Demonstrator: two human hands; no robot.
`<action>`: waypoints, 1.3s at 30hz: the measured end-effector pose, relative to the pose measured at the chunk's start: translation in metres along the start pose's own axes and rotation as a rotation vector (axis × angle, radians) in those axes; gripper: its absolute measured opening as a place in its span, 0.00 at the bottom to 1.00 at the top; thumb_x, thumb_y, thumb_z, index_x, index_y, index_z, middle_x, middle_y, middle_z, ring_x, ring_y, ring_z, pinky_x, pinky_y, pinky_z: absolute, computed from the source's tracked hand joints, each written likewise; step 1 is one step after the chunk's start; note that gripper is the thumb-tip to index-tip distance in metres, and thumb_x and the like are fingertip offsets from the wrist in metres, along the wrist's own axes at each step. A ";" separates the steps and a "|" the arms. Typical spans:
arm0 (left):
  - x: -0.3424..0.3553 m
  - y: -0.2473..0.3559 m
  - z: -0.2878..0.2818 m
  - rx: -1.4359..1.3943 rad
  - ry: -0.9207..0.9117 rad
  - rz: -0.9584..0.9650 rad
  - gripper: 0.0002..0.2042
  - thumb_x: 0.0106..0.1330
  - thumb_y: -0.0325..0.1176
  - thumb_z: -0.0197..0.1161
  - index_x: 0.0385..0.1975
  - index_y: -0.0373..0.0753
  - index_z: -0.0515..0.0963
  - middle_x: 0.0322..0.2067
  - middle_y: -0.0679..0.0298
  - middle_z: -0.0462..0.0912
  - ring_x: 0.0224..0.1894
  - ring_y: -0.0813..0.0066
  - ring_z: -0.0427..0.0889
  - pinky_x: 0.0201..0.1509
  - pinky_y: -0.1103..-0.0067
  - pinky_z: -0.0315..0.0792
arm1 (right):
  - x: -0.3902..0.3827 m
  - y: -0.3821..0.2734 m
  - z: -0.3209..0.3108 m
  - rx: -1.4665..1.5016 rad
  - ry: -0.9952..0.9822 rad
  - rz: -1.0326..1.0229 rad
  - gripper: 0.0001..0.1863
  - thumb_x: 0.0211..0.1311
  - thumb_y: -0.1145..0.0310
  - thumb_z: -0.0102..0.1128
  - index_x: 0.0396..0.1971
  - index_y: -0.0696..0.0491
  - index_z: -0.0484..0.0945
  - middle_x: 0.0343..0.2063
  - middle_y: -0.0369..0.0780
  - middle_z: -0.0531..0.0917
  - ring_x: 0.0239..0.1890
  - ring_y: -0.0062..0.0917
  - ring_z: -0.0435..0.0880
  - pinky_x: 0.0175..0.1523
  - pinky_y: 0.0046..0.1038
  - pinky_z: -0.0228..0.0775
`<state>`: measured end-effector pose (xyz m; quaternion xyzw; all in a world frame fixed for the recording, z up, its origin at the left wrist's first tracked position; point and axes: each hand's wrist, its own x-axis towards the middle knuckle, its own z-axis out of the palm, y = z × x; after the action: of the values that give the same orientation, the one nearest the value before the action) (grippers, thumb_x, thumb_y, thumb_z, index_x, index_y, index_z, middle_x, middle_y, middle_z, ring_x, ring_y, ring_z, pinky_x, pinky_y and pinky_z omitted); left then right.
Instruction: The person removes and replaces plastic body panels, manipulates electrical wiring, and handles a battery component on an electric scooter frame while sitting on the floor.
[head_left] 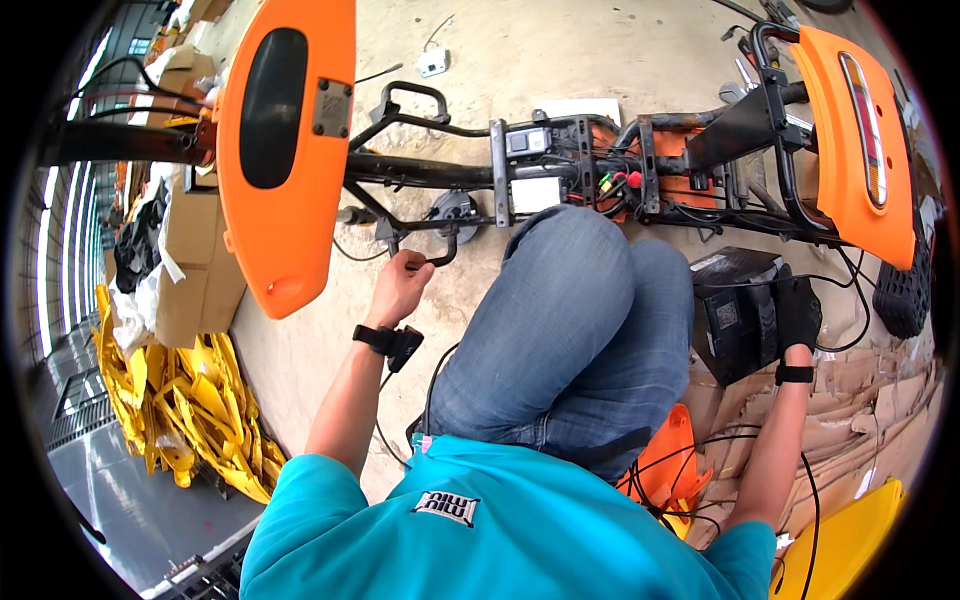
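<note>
A stripped scooter-like vehicle with a black tube frame (420,172) lies across the floor before my bent knees. My bare left hand (400,285) is closed around a bent black tube (450,245) on the near side of that frame. In a black glove, my right hand (798,308) grips the right side of a black box (735,318) beside my knees. The box looks like a battery pack and bears a square printed label. Its underside is hidden. An orange front panel (285,230) stands left of the frame, and an orange rear panel (850,130) is at its right end.
Yellow plastic parts (205,400) are piled at the left by cardboard boxes (200,270). Flattened cardboard (850,430) lies under the box. Black cables (855,310) loop around my right arm. An orange part (675,455) and a yellow panel (850,540) lie low on the right.
</note>
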<state>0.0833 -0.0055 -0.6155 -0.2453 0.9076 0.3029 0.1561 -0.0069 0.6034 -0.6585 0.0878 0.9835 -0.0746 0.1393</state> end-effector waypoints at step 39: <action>0.048 -0.023 -0.022 0.304 0.440 0.250 0.20 0.57 0.33 0.64 0.43 0.27 0.68 0.42 0.46 0.72 0.46 0.50 0.71 0.52 0.65 0.65 | -0.004 0.014 -0.016 0.171 0.049 -0.222 0.14 0.59 0.62 0.52 0.37 0.58 0.74 0.33 0.53 0.81 0.38 0.47 0.79 0.41 0.41 0.71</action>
<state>0.0532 -0.0518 -0.6303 -0.1654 0.9778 0.1197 -0.0477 -0.0047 0.6194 -0.6444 -0.0083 0.9803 -0.1711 0.0982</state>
